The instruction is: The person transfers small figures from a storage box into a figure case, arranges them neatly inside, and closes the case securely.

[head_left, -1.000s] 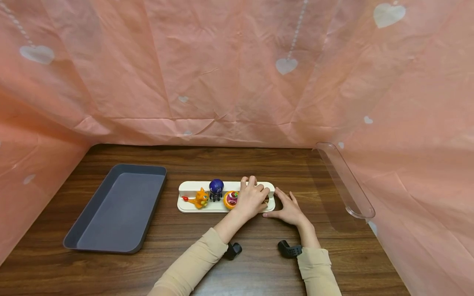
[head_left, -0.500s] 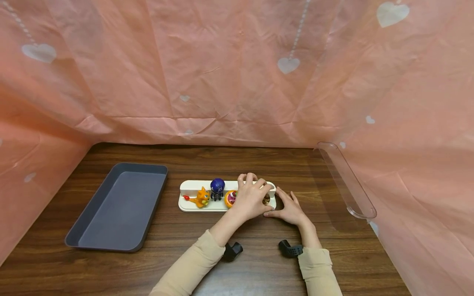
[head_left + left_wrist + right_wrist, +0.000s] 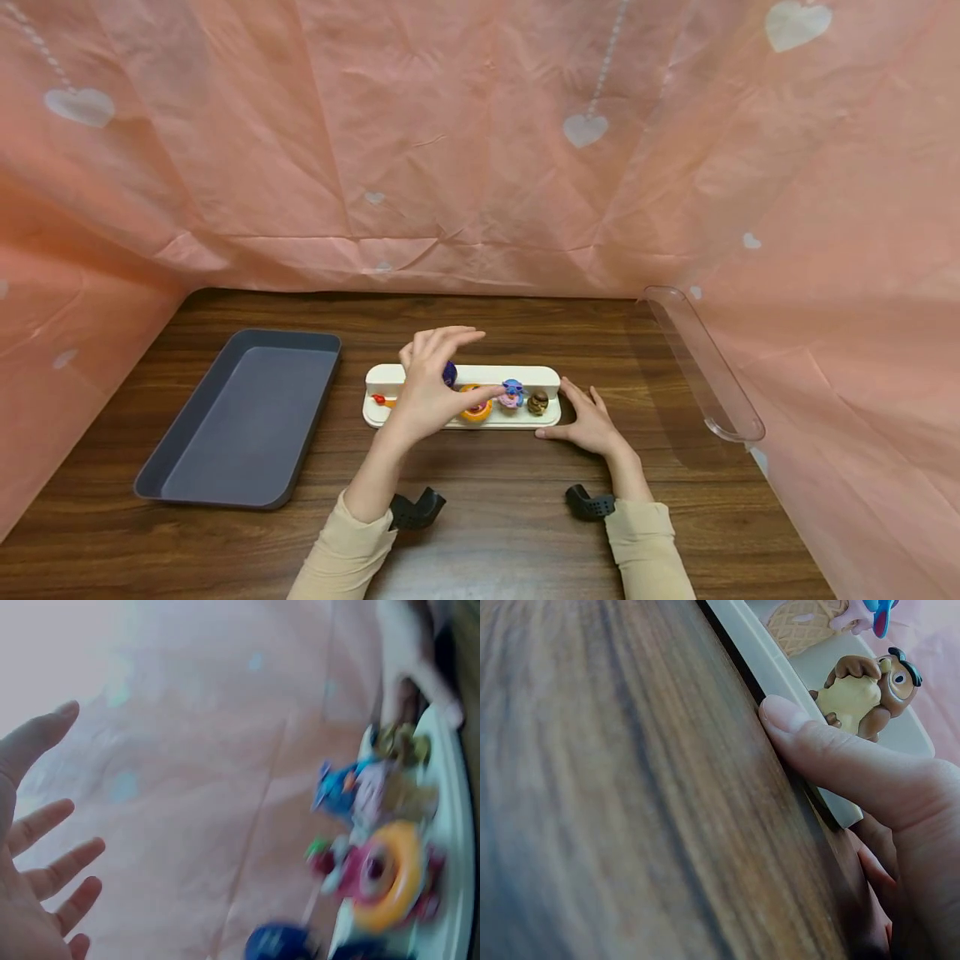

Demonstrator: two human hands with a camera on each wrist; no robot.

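Note:
A long white display stand [image 3: 517, 372] lies on the table with several small figurines in a row. My right hand [image 3: 590, 425] holds its right end, the thumb along the front edge beside a brown owl figurine [image 3: 855, 697]. My left hand [image 3: 429, 392] hovers over the stand's left half, fingers spread and holding nothing. It partly covers the blue-headed figurine [image 3: 450, 375] and hides most of an orange figurine, whose red tail tip [image 3: 378, 399] shows. Right of that hand are a figurine in an orange ring [image 3: 390, 877] and a blue-and-pink figurine [image 3: 512, 393].
A dark grey tray [image 3: 247, 417] lies on the wooden table [image 3: 510, 533] to the left. At the right, a clear plastic cover [image 3: 697, 367] leans against the pink curtain [image 3: 480, 167], which surrounds the table at the back and sides.
My left hand has come away from the right part of the stand and moved left, fingers spreading, uncovering the blue-and-pink figurine and the owl. My right hand has stayed at the stand's end.

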